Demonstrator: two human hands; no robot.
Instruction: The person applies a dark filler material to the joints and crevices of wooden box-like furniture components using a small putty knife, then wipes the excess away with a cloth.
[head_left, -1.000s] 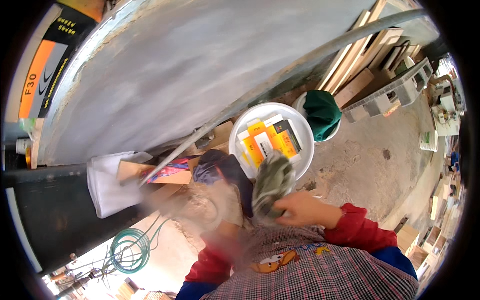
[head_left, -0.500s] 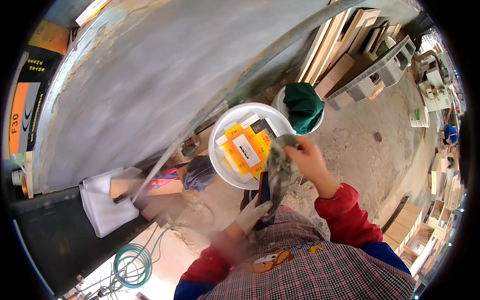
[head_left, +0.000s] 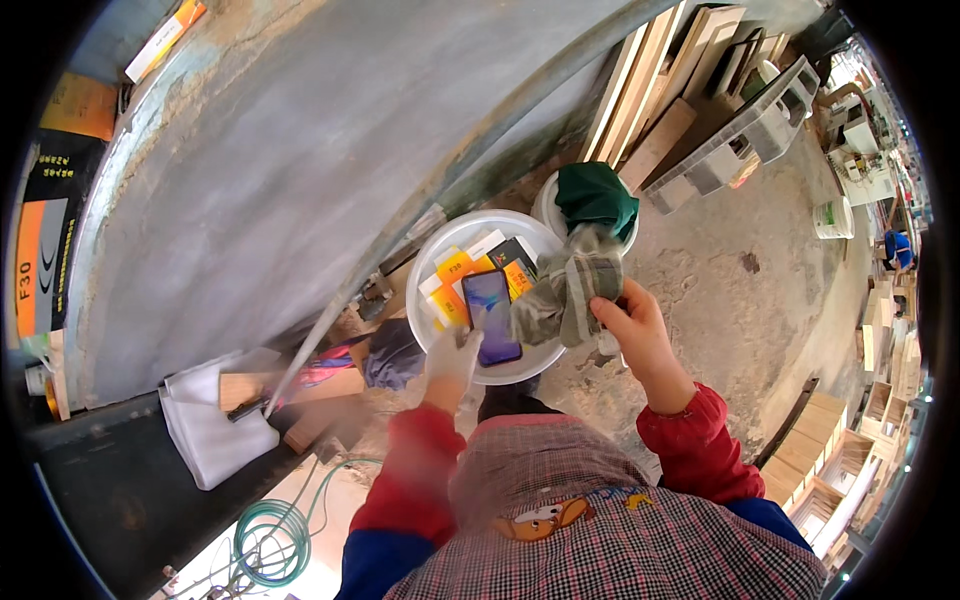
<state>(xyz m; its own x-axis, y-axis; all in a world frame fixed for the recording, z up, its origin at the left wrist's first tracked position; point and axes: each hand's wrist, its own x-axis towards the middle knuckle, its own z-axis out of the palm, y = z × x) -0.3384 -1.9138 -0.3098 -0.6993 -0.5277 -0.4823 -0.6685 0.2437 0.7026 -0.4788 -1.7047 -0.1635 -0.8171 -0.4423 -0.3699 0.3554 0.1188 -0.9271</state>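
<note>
My left hand [head_left: 452, 360], in a pale glove, is closed on the lower left edge of a smartphone [head_left: 492, 318]. The phone's bluish screen faces up over a white round bucket [head_left: 416, 290]. Pinched in my bare right hand [head_left: 640, 328] hangs a grey-green camouflage cloth [head_left: 582, 285], bunched and creased, to the right of the phone. It covers part of the bucket's right rim. Orange, white and black cardboard boxes [head_left: 456, 266] lie in or on the bucket, partly hidden behind phone and cloth.
Behind on the right stands a second white bucket [head_left: 545, 208] draped with dark green cloth [head_left: 597, 195]. Wooden boards [head_left: 632, 90] lean beyond it, near a clear plastic crate [head_left: 745, 140]. A grey metal panel [head_left: 300, 150] fills the left. White foam sheets [head_left: 215, 420] and a green hose [head_left: 270, 545] lie lower left.
The phone has moved away from my apron and over the bucket, its screen now in sight. My right hand has moved slightly right and lower, with the camouflage cloth now spread wider.
</note>
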